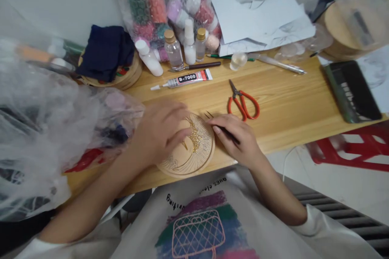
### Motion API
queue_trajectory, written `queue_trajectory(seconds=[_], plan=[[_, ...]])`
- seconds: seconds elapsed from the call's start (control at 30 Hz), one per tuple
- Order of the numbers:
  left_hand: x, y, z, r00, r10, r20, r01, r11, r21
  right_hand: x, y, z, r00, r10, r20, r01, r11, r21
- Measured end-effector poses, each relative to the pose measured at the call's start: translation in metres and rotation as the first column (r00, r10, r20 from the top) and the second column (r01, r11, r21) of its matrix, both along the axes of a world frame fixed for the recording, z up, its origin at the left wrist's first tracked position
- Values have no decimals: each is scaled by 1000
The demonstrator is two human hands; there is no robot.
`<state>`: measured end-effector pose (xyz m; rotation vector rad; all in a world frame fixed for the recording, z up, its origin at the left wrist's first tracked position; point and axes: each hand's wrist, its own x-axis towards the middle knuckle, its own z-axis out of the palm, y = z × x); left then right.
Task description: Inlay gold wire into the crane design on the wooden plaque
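Note:
A round wooden disc [205,145] lies near the table's front edge, with fine radiating lines and a gold, scale-like pattern on it. Over its left part is my left hand [161,129], slightly blurred, its fingers stretched out and thumb apart. That hand covers the disc's upper left; whether it touches the surface I cannot tell. At the disc's right edge, my right hand [240,137] is closed round dark tweezers [231,134], their two thin tips pointing up and left. Just beyond this hand lie small pliers [243,103] with orange-red handles.
Behind the disc lie a B-7000 glue tube [188,79] and a dark-handled craft knife [203,65]. Small bottles [174,50] and bagged jars [152,4] stand at the back. Plastic bags [45,129] crowd the left; a phone [352,89] lies right.

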<state>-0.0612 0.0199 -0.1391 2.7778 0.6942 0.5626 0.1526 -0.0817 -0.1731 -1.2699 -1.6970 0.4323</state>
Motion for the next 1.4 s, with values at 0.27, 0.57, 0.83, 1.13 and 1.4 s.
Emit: queue_trajectory(seconds=[0.27, 0.57, 0.83, 1.13, 1.4], plan=[[-18, -62, -26, 971, -200, -134, 218, 966, 138, -4, 3, -2, 984, -45, 172, 40, 999, 36], [-6, -34, -14, 981, -182, -72, 183, 983, 14, -3, -5, -2, 970, -226, -88, 213, 968, -133], [-5, -4, -23, 966, -239, -98, 248, 964, 90, -2, -1, -1, 973, -210, -97, 191, 966, -175], [-6, -3, -29, 949, -292, -117, 282, 955, -93, -3, -2, -3, 975, -211, -63, 197, 964, -181], [-5, -3, -30, 948, -282, -148, 281, 959, -25, -3, -3, -4, 973, -220, -72, 205, 962, -181]])
